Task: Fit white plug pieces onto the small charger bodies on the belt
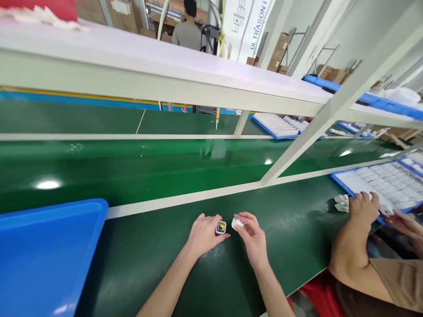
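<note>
Both hands rest on the dark green bench [158, 264], low in the view at about 6 o'clock.

The left hand [205, 235] is closed narrowly around a small square part [220, 227], white-cased with a yellow and black face. The part is pinched at the fingertips, just above the bench surface.

The right hand [253, 235], at 3 o'clock of the left, holds a small white piece [237, 223] between thumb and fingers. The piece sits just beside the square part; I cannot tell whether the two touch.

A blue tray [49, 246] lies at 9 o'clock of the hands, well apart from them. A glossy green conveyor belt [132, 167] runs across at 12 o'clock.

At 3 o'clock, a co-worker's hand [363, 207] rests at the edge of a blue parts tray [343, 181] filled with rows of white items. Loose white pieces [342, 203] lie just beside that hand.
</note>
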Available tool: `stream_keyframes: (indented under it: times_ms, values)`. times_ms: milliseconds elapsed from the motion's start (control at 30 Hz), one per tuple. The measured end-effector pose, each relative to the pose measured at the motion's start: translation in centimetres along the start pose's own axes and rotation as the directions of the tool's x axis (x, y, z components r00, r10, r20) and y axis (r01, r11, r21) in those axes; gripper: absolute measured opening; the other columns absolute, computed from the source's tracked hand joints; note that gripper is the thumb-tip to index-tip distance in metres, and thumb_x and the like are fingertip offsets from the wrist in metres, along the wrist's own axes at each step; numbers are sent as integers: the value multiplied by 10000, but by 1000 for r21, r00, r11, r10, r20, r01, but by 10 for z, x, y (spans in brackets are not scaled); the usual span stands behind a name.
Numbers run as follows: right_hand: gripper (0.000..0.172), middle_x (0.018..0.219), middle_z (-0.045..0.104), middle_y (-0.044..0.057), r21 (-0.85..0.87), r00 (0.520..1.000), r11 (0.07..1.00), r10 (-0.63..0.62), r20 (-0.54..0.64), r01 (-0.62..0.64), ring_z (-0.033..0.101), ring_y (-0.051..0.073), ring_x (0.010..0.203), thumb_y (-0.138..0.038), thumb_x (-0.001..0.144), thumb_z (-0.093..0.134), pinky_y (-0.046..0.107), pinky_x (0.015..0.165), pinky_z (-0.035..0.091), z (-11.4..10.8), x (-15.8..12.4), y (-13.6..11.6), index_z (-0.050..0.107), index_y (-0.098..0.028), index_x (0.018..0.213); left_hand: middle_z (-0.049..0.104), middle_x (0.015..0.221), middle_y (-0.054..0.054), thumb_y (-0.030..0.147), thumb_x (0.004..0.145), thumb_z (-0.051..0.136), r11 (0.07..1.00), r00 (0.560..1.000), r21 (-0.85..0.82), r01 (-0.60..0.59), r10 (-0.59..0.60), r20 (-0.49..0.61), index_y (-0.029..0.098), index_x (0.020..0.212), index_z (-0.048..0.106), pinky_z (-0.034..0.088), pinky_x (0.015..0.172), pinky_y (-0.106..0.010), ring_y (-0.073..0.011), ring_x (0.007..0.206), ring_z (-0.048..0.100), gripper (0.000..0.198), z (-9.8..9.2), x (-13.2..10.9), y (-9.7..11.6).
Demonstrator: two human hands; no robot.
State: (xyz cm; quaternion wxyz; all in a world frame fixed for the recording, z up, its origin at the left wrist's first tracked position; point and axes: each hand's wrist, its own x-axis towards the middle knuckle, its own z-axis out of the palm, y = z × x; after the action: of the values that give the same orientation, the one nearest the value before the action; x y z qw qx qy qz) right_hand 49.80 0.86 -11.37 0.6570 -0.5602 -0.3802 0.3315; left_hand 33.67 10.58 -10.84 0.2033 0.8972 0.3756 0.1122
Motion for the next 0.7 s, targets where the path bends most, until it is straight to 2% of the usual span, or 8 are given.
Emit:
stream_keyframes:
  times_ms: [67, 133, 233, 300, 433, 567, 700]
  values:
    - [194, 1127, 598, 71, -197, 998, 980, -19, 61, 31, 645, 225, 1015, -414, 877, 757, 354, 896, 562, 2, -1, -3, 750, -243, 968, 740, 878, 26, 481, 806, 762, 996, 999, -88, -35, 34, -17, 237, 947, 556, 370, 795, -350, -215, 800, 679, 349, 1, -2, -8]
    - [169, 1025, 621, 57, -385, 991, 919, -32, 132, 81, 619, 194, 906, -403, 916, 716, 321, 819, 546, 7, 1, -4, 747, -245, 967, 717, 824, 38, 480, 817, 747, 989, 998, -138, -54, 51, -27, 226, 876, 528, 360, 765, -339, -197, 742, 660, 340, 2, -2, -13]
    - [127, 974, 633, 47, -540, 961, 822, -34, 273, 183, 593, 183, 827, -360, 947, 679, 307, 767, 526, 17, 5, -4, 729, -245, 967, 694, 779, 22, 450, 864, 691, 986, 996, -150, -73, 65, -55, 213, 794, 473, 346, 735, -338, -195, 709, 645, 330, 5, -2, -15]
    - [107, 973, 634, 49, -584, 938, 770, -49, 344, 255, 595, 194, 841, -330, 965, 652, 310, 763, 522, 21, 6, -2, 717, -247, 981, 686, 767, 22, 386, 864, 682, 982, 995, -173, -79, 66, -80, 212, 786, 463, 345, 732, -337, -193, 708, 645, 290, 7, -2, -15]
    - [99, 975, 632, 56, -636, 913, 691, -87, 399, 344, 593, 217, 898, -280, 985, 610, 324, 781, 512, 18, 9, -1, 704, -254, 1002, 692, 774, 23, 330, 824, 710, 970, 992, -228, -85, 60, -113, 211, 796, 479, 355, 756, -346, -200, 735, 658, 261, 11, -2, -14]
    - [94, 986, 640, 49, -629, 879, 687, -29, 477, 364, 594, 210, 887, -251, 983, 608, 317, 768, 509, 14, 17, -7, 700, -254, 1000, 699, 776, 18, 361, 794, 751, 966, 992, -245, -82, 54, -116, 209, 817, 512, 364, 764, -354, -212, 748, 672, 284, 17, -2, -15]
    - [117, 998, 652, 50, -620, 849, 666, -39, 527, 416, 602, 217, 916, -236, 984, 608, 327, 795, 511, 11, 22, -11, 715, -262, 1025, 698, 760, 22, 396, 776, 779, 964, 993, -258, -66, 38, -112, 210, 830, 536, 371, 753, -350, -213, 740, 678, 311, 19, -2, -14]
